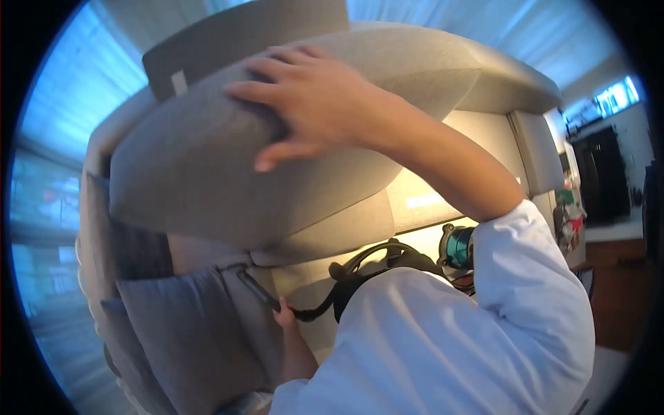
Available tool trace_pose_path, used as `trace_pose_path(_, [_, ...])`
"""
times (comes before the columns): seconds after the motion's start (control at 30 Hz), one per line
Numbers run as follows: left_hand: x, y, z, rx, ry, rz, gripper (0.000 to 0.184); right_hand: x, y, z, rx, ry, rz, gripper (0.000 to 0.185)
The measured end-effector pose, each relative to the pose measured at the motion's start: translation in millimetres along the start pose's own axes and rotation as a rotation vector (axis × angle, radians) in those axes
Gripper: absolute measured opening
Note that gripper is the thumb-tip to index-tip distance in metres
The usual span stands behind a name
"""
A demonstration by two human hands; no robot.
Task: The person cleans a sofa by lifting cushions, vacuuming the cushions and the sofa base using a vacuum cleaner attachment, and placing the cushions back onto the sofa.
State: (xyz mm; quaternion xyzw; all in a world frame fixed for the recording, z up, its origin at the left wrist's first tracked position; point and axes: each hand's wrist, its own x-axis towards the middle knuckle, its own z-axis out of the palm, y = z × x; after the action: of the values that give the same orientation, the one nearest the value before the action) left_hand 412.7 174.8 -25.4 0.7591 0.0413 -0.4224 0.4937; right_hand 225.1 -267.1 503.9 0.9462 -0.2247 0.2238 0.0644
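My right hand (308,100) reaches across from the right with its fingers spread over a large grey sofa cushion (207,180). The cushion is tilted up from the seat, and the palm seems to rest against it. Lower down, my left hand (284,315) is closed around the dark wand of a vacuum cleaner (259,289). From that wand a black hose (315,313) curves right, partly hidden by my white shirt. Beyond it shows a teal cylindrical part (456,247), probably of the same machine.
A dark grey pillow (190,335) lies at the lower left of the sofa. Another grey back cushion (242,41) stands behind the tilted one. Beige sofa base (429,197) shows beneath it. Curtains (48,207) hang beyond, and a dark television-like panel (602,173) stands at far right.
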Motion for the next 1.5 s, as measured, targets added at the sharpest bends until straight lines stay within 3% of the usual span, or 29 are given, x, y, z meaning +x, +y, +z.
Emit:
trace_pose_path(0.03, [7.3, -3.9, -20.5, 0.009, -0.012, -0.064, 0.036, -24.8, 8.3, -26.0, -0.071, -0.081, 0.086, 0.096])
trace_pose_path(0.13, [-0.7, 10.0, -42.6, 0.028, -0.035, -0.315, 0.042, -117.5, 40.7, -43.7, -0.287, 0.138, 0.189, 0.097])
trace_pose_path(0.2, [14.4, -11.3, -56.9, -0.264, -0.293, -0.372, 0.044, -167.5, 32.3, -43.5, -0.28, 0.294, 0.265, 0.09])
trace_pose_path(0.27, [12.4, 3.0, -49.3, -0.243, -0.278, -0.429, 0.044, -199.8, 32.8, -38.1, -0.185, 0.303, 0.201, 0.078])
trace_pose_path(0.33, [16.9, 25.3, -30.9, -0.107, -0.193, -0.42, 0.043, -200.3, 43.7, -45.4, -0.138, 0.364, 0.097, 0.065])
trace_pose_path(0.4, [14.6, 44.9, -5.3, 0.018, -0.141, -0.384, 0.043, -200.7, 66.0, -53.5, -0.132, 0.399, 0.05, 0.063])
trace_pose_path(0.47, [-23.4, 80.7, 29.4, 0.108, -0.102, -0.335, 0.042, -210.5, 98.8, -72.7, -0.141, 0.599, 0.076, 0.067])
trace_pose_path(0.6, [-67.7, 91.1, 83.5, 0.24, -0.102, -0.235, 0.042, -256.4, 156.2, -200.4, -0.413, 0.717, 0.075, 0.063])
trace_pose_path(0.63, [-74.5, 95.4, 101.2, 0.284, -0.119, -0.212, 0.041, -276.7, 197.0, -210.9, -0.305, 0.631, 0.233, 0.052])
trace_pose_path(0.67, [-80.4, 98.9, 118.7, 0.329, -0.134, -0.189, 0.04, -281.8, 189.7, -268.9, -0.266, 0.391, 0.525, 0.045])
trace_pose_path(0.73, [-118.2, 93.5, 164.6, 0.345, -0.065, -0.067, 0.041, -317.7, 216.6, -311.4, -0.479, 0.645, 0.626, 0.042])
trace_pose_path(0.77, [-124.7, 83.8, 177.1, 0.333, -0.114, -0.001, 0.041, -344.6, 217.1, -346.7, -0.763, 0.566, 0.515, 0.04])
trace_pose_path(0.8, [-130.5, 76.8, 191.8, 0.323, -0.15, 0.063, 0.042, -379.5, 231.6, -360.1, -0.711, 0.577, 0.491, 0.04])
trace_pose_path(0.83, [-141.0, 69.8, 217.1, 0.326, -0.107, 0.171, 0.043, -414.7, 254.0, -366.8, -1.058, 0.681, 0.38, 0.044])
trace_pose_path(0.87, [-156.1, 62.1, 242.3, 0.34, -0.064, 0.278, 0.043, -451.7, 267.9, -381.6, -1.112, 0.703, 0.382, 0.043])
trace_pose_path(0.93, [-216.0, 87.5, 299.0, 0.459, 0.073, 0.278, 0.049, -500.3, 292.4, -408.4, -1.17, 0.702, 0.4, 0.042])
trace_pose_path(1.07, [-186.9, 82.6, 337.0, 0.5, 0.0, 0.512, 0.066, -574.7, 292.0, -482.8, -1.286, 0.658, 0.436, 0.04])
trace_pose_path(1.2, [-165.0, 105.6, 404.8, 0.447, -0.09, 0.507, 0.066, -639.9, 301.1, -542.9, -1.423, 0.503, 0.496, 0.039])
trace_pose_path(1.33, [-189.9, 111.4, 428.6, 0.341, 0.041, 0.414, 0.069, -701.3, 266.3, -596.9, -1.527, 0.43, 0.551, 0.038])
trace_pose_path(1.4, [-202.7, 121.9, 442.5, 0.4, 0.138, 0.249, 0.074, -722.6, 254.3, -621.8, -1.583, 0.377, 0.567, 0.038])
trace_pose_path(1.5, [-165.3, 144.0, 444.4, 0.418, 0.146, 0.338, 0.075, -704.7, 250.2, -652.0, -1.678, 0.225, 0.564, 0.037])
